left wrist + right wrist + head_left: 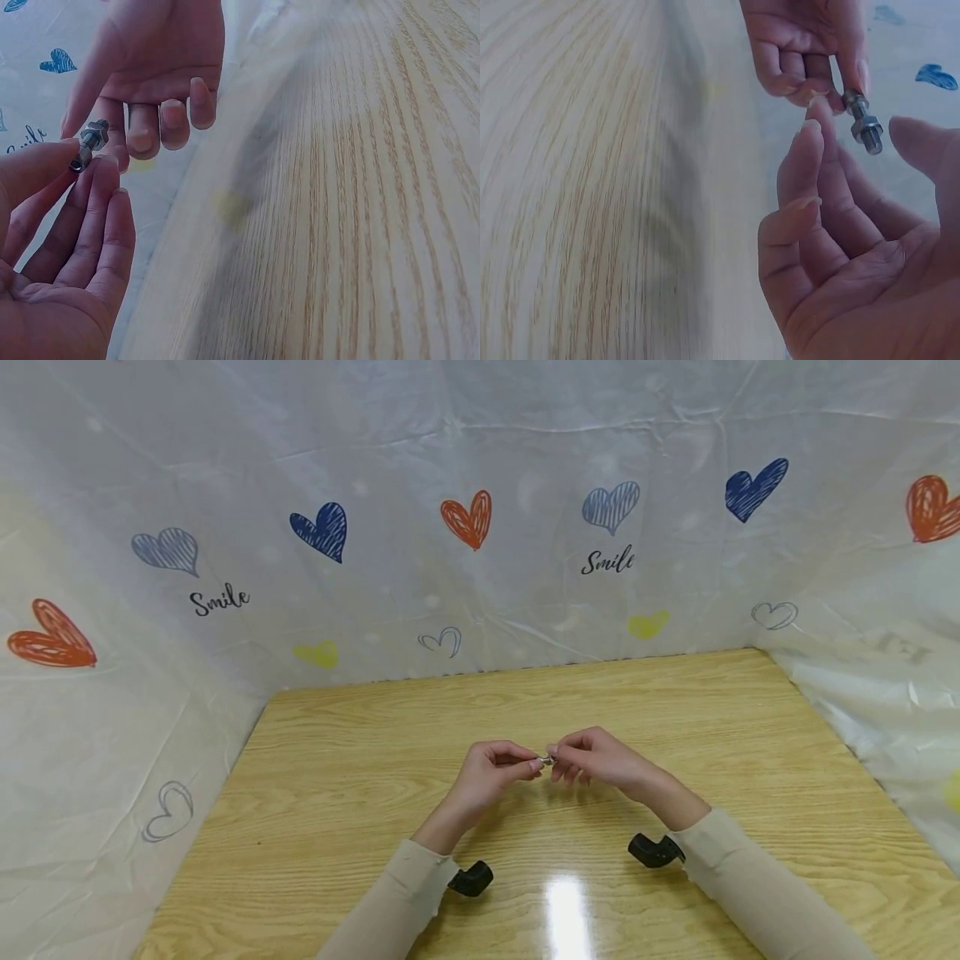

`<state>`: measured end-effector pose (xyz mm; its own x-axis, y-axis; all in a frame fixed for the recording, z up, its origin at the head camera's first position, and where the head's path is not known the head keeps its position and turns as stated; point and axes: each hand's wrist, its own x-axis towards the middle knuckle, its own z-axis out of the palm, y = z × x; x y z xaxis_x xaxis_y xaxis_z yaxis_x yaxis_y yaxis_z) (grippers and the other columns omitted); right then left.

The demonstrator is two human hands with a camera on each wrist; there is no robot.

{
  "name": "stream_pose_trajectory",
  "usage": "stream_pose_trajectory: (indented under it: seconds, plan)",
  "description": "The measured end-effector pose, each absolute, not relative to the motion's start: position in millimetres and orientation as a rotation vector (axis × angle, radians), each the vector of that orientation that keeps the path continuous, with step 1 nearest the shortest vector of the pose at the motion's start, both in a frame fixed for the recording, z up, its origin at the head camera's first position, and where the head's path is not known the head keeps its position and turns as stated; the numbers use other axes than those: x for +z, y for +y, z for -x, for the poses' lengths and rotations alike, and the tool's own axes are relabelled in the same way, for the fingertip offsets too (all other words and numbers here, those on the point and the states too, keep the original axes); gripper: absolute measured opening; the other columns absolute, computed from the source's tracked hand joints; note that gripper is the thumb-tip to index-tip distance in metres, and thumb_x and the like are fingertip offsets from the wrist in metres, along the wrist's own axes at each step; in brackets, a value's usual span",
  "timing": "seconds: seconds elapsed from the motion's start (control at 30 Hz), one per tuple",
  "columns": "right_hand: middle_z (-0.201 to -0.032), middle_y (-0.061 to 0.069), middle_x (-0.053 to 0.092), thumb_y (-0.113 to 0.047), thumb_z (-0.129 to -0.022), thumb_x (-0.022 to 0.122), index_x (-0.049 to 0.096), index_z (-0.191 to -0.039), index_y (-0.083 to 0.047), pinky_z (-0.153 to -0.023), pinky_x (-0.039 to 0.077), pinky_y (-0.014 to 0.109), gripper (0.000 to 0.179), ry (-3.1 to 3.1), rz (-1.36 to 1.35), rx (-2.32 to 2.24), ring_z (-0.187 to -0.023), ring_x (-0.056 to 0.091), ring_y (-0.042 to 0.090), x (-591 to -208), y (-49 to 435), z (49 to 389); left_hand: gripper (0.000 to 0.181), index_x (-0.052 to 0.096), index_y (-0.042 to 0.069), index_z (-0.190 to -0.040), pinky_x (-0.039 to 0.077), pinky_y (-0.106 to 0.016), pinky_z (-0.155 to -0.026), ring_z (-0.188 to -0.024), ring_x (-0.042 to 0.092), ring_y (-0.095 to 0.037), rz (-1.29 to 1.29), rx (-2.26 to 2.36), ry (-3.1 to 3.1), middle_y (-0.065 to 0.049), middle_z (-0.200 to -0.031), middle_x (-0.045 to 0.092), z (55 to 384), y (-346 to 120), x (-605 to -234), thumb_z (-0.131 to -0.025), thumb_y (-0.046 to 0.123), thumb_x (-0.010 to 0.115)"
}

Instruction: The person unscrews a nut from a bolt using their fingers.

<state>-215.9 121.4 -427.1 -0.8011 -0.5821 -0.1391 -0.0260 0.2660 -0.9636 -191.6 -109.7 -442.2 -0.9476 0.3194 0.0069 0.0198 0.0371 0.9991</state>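
Note:
A small silver bolt (857, 107) with a hex nut (866, 127) on its shank is held in the air over the table. My left hand (480, 779) pinches the bolt's head between thumb and fingertips. Across from it, my right hand (606, 762) is at the threaded end, its fingers loosely bent. In the right wrist view a gap separates the right thumb (922, 146) from the nut, and the index finger lies behind the bolt; whether it touches cannot be told.
Beneath both hands lies a wood-grain table (360, 760). A pale sheet printed with hearts (390, 593) hangs along the back and both sides. Black wrist mounts (472, 878) stick out from the sleeves, low over the tabletop.

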Motion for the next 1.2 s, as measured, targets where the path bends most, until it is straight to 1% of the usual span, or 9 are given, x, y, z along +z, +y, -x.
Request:
stream_pose_trajectory:
  seconds: [0.13, 0.27, 0.5, 0.63, 0.77, 0.87, 1.0, 1.07, 1.2]
  plan:
    - [-0.093, 0.018, 0.073, -0.038, -0.106, 0.057, 0.071, -0.108, 0.008, -0.062, 0.049, 0.031, 0.048, 2.063, 0.531, -1.558, -0.090, 0.063, 0.051, -427.1, 119.7, 215.4, 0.014, 0.075, -0.006, -0.106, 0.060, -0.048, -0.093, -0.091, 0.073, -0.020, -0.359, 2.011, 2.079, -0.012, -0.104, 0.075, 191.8, -109.1, -442.4, -0.095, 0.003, 0.072]
    - [-0.090, 0.017, 0.072, -0.032, -0.107, 0.058, 0.071, -0.108, 0.008, -0.061, 0.049, 0.030, 0.041, 2.064, 0.565, -1.566, -0.088, 0.062, 0.051, -426.5, 120.6, 215.3, 0.015, 0.075, -0.006, -0.106, 0.059, -0.052, -0.093, -0.090, 0.073, -0.021, -0.373, 2.001, 2.091, -0.012, -0.104, 0.075, 191.6, -108.5, -441.8, -0.096, 0.004, 0.072]
    - [-0.100, 0.024, 0.070, -0.022, -0.104, 0.063, 0.071, -0.113, 0.000, -0.066, 0.055, 0.037, 0.025, 2.053, 0.614, -1.593, -0.088, 0.063, 0.047, -425.7, 123.5, 215.4, 0.013, 0.076, -0.003, -0.105, 0.058, -0.054, -0.095, -0.089, 0.072, -0.020, -0.332, 1.981, 2.101, -0.009, -0.102, 0.075, 192.1, -107.4, -440.8, -0.095, 0.005, 0.074]
    - [-0.100, 0.025, 0.069, -0.019, -0.101, 0.067, 0.068, -0.115, 0.001, -0.069, 0.057, 0.039, 0.024, 2.045, 0.605, -1.610, -0.089, 0.064, 0.042, -426.7, 123.6, 215.6, 0.014, 0.075, -0.005, -0.106, 0.059, -0.050, -0.093, -0.089, 0.073, -0.021, -0.327, 1.987, 2.103, -0.010, -0.102, 0.075, 192.1, -106.8, -441.0, -0.094, 0.004, 0.074]
    - [-0.102, 0.024, 0.068, -0.016, -0.098, 0.070, 0.067, -0.117, 0.001, -0.069, 0.056, 0.039, 0.026, 2.048, 0.612, -1.635, -0.092, 0.063, 0.044, -425.6, 123.6, 214.6, 0.016, 0.074, -0.007, -0.106, 0.060, -0.049, -0.093, -0.089, 0.073, -0.021, -0.322, 1.996, 2.099, -0.012, -0.102, 0.075, 192.2, -106.5, -441.5, -0.094, 0.002, 0.074]
    - [-0.106, 0.023, 0.066, -0.017, -0.098, 0.070, 0.064, -0.121, 0.003, -0.070, 0.057, 0.041, 0.031, 2.052, 0.606, -1.641, -0.095, 0.063, 0.046, -423.8, 123.4, 213.7, 0.017, 0.074, -0.008, -0.107, 0.059, -0.051, -0.094, -0.089, 0.072, -0.020, -0.318, 2.001, 2.092, -0.013, -0.103, 0.075, 192.6, -106.6, -441.6, -0.094, 0.002, 0.074]
    - [-0.110, 0.024, 0.067, -0.023, -0.102, 0.066, 0.064, -0.124, 0.005, -0.073, 0.058, 0.044, 0.036, 2.075, 0.569, -1.627, -0.096, 0.065, 0.044, -421.5, 123.1, 212.8, 0.018, 0.074, -0.008, -0.108, 0.059, -0.051, -0.095, -0.090, 0.073, -0.021, -0.324, 2.003, 2.085, -0.015, -0.104, 0.075, 192.4, -106.6, -441.0, -0.094, 0.003, 0.074]
    - [-0.108, 0.022, 0.070, -0.028, -0.104, 0.063, 0.068, -0.121, 0.003, -0.074, 0.058, 0.045, 0.035, 2.092, 0.547, -1.610, -0.096, 0.066, 0.044, -421.2, 123.1, 212.7, 0.018, 0.074, -0.008, -0.108, 0.058, -0.052, -0.095, -0.090, 0.073, -0.021, -0.327, 2.001, 2.086, -0.015, -0.104, 0.075, 191.9, -106.6, -440.4, -0.094, 0.003, 0.074]
    - [-0.096, 0.015, 0.075, -0.036, -0.106, 0.058, 0.074, -0.111, 0.002, -0.074, 0.058, 0.044, 0.042, 2.118, 0.512, -1.556, -0.094, 0.068, 0.044, -424.1, 122.9, 214.2, 0.018, 0.074, -0.008, -0.109, 0.058, -0.053, -0.096, -0.092, 0.073, -0.023, -0.334, 1.991, 2.091, -0.016, -0.106, 0.074, 191.6, -107.2, -440.3, -0.095, 0.004, 0.073]
